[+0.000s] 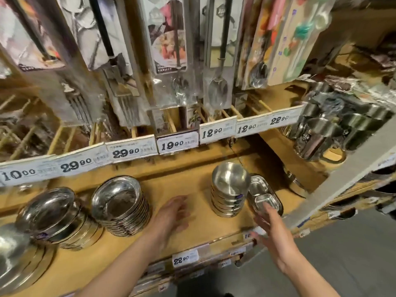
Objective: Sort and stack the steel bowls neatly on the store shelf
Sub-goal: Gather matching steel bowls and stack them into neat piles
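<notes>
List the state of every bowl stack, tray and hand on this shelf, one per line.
Round bowl stack: upright, nested, beside the trays.
Rectangular trays: piled, tilted against the round bowl stack.
Wide bowl stack: nested, leaning.
Left bowl stack: nested, leaning.
Left hand: open over the bare shelf, holding nothing.
Right hand: fingers reaching to the trays; grip unclear.

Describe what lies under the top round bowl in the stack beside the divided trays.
Under the top round bowl sit more nested steel bowls, only their rims and blue stickers showing. Their insides are covered, and so is the shelf beneath the stack.
</notes>
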A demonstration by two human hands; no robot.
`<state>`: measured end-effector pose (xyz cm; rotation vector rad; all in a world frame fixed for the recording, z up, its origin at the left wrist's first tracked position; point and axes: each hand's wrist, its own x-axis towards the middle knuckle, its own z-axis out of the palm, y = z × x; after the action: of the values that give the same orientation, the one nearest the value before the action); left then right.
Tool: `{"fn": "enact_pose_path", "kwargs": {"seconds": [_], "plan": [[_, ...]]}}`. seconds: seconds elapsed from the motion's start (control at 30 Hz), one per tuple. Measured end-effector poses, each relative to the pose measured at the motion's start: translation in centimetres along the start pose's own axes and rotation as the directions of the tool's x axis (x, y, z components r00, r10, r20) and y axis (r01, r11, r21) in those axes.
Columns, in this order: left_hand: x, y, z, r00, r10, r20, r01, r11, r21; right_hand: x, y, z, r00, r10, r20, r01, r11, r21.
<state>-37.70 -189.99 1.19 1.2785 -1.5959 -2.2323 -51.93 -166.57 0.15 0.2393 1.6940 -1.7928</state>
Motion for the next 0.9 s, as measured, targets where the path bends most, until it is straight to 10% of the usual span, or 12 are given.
{"fn": "enact_pose_path", "kwargs": {"seconds": [0.9], "plan": [[6.0,-3.0,11.7,0.998,-0.041,-0.05,0.026,0.965,-0.26,10.3,-2.6,1.9,0.892,0.113,0.438,-0.012,0.974,-0.227]]}}
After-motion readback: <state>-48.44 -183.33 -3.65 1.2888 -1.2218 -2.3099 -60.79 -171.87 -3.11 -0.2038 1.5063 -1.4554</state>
